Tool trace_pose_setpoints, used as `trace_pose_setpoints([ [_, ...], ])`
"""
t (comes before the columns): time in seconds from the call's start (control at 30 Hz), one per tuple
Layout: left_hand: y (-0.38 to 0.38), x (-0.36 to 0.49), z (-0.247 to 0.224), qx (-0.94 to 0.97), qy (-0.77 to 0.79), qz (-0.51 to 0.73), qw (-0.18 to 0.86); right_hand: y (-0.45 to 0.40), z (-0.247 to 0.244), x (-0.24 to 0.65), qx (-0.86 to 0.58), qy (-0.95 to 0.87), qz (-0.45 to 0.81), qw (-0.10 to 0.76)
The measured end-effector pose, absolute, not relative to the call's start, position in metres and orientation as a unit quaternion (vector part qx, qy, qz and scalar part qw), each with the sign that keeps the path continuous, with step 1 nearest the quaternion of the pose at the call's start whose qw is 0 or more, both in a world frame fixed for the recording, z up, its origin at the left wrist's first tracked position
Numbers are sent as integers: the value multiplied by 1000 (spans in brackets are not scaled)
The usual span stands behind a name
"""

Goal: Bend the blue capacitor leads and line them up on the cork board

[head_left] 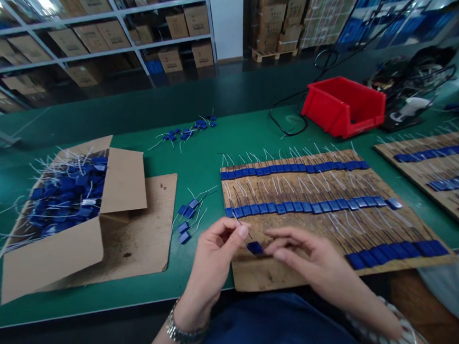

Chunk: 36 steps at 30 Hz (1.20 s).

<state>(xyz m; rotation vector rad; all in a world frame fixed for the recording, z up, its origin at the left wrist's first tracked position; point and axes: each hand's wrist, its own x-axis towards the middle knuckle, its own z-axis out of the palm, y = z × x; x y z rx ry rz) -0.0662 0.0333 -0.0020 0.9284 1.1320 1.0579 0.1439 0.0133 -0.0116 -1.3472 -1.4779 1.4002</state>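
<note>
My left hand (219, 249) pinches the thin wire leads of a blue component (254, 248), which hangs over the lower left of a brown board (269, 276). Beside it on the right is my right hand (303, 248), its fingertips close together at the component's edge. On the board lie rows of blue components (296, 207) with their leads pointing away from me. The nearest row (395, 254) covers only the right part. Several loose blue components (187, 210) lie left of the board.
An open cardboard box (121, 180) full of blue components stands at the left on a cardboard sheet (165, 219). More loose pieces (188, 131) lie farther back. A red bin (334, 116) is behind the board; a second loaded board (425, 183) is at the right.
</note>
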Motion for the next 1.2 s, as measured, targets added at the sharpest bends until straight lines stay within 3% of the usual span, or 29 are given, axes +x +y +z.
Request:
trace_pose_setpoints([
  [0.1,33,-73,-7,411,500,484,589,24,-18,177,-621,-601,347,365],
  [0.2,33,-80,-10,415,518,493,562,26,-28,196,-645,-679,215,279],
  [0.37,31,-82,-10,413,523,484,567,14,-41,185,-602,-744,224,184],
  [0.73,30,-79,-14,418,524,465,578,7,-42,156,-586,-789,95,156],
  [0.97,29,-79,-15,424,530,447,582,8,-43,154,-580,-789,107,173],
  [1.2,29,-78,-15,430,533,431,588,15,-36,167,-585,-694,300,292],
])
